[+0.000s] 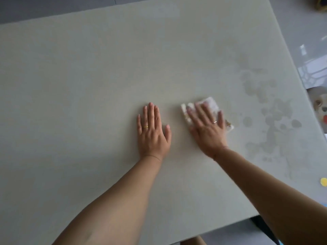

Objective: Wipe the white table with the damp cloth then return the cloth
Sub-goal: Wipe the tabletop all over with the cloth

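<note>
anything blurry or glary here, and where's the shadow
Head view: the right hand and the cloth under it are motion-smeared, the left hand sharper; head view: glare sits on the shiny floor right of the table; head view: a soft shadow lies left of the left arm, and the wide lens bows the table edges.

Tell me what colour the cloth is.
The cloth is white with faint brownish marks, seen in the head view.

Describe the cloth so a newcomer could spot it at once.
Start from the large white table filling the view. Two hands lie flat near its middle; the cloth is the small white folded rag under the right hand, beside wet blotches. The left hand rests on bare tabletop.
</note>
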Demonstrator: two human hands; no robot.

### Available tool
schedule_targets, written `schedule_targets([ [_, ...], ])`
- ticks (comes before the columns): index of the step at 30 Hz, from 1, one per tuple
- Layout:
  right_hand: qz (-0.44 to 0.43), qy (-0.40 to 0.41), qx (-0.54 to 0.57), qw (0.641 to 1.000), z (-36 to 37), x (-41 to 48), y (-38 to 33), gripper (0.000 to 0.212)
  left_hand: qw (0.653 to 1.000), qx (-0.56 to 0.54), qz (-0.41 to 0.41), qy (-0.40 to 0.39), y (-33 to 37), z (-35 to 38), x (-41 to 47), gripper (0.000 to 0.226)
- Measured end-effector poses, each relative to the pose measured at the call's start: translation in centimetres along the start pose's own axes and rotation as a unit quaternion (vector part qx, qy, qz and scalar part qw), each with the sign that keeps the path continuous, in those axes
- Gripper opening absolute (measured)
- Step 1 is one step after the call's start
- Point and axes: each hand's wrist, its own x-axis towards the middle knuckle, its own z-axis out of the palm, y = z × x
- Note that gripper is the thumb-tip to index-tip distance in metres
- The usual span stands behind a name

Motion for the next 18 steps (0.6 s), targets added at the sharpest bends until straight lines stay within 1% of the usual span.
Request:
schedule_targets([
  [2,0.141,0.017,0.052,0.988,0.0,0.4,1.0,0.052,1.000,0.002,0.005,0.003,-0.1,0.2,0.0,0.068],
  [3,0.181,0.031,0.075,0.980,0.3,0.2,-0.1,0.052,1.000,0.000,0.005,0.007,-0.2,0.3,0.0,0.068],
  [4,0.190,0.039,0.083,0.977,0.5,-0.4,-1.7,0.053,1.000,-0.004,0.005,0.012,-0.3,0.4,0.0,0.068],
  [5,0.162,0.038,0.078,0.983,1.0,-1.5,-3.5,0.053,1.000,-0.009,0.005,0.017,-0.3,0.5,0.0,0.067],
  [7,0.038,0.009,0.049,0.998,1.9,-4.0,-5.4,0.052,0.999,-0.023,0.005,0.029,-0.2,0.4,-0.1,0.066],
  [8,-0.020,-0.006,0.031,0.999,1.9,-5.0,-4.9,0.051,0.999,-0.029,0.005,0.034,-0.2,0.4,0.0,0.066],
  [9,-0.056,-0.013,0.023,0.998,1.6,-5.3,-3.4,0.051,0.999,-0.031,0.004,0.038,-0.2,0.3,0.0,0.065],
  [10,-0.056,-0.014,0.021,0.998,1.3,-5.2,-1.6,0.051,0.999,-0.029,0.004,0.039,-0.2,0.3,-0.1,0.065],
  [11,-0.024,-0.011,0.022,0.999,1.1,-5.1,0.2,0.051,0.999,-0.024,0.005,0.037,-0.3,0.4,-0.2,0.064],
  [13,0.103,0.002,0.052,0.993,0.7,-4.9,2.5,0.052,0.999,-0.012,0.008,0.034,-0.3,0.6,-0.3,0.063],
  [14,0.155,0.010,0.071,0.985,0.8,-5.0,2.3,0.053,0.999,-0.005,0.010,0.030,-0.3,0.6,-0.2,0.064],
  [15,0.181,0.018,0.086,0.980,0.9,-5.3,1.2,0.054,1.000,0.003,0.011,0.026,-0.2,0.6,-0.2,0.065],
  [16,0.177,0.019,0.089,0.980,1.3,-6.0,-0.4,0.055,1.000,0.012,0.009,0.025,-0.1,0.4,-0.2,0.066],
  [17,0.138,0.015,0.085,0.987,1.8,-7.0,-2.1,0.056,0.999,0.020,0.003,0.029,0.2,0.3,-0.5,0.068],
  [18,0.076,0.006,0.076,0.994,2.3,-8.1,-3.5,0.055,0.999,0.023,-0.002,0.036,0.7,0.1,-1.0,0.069],
])
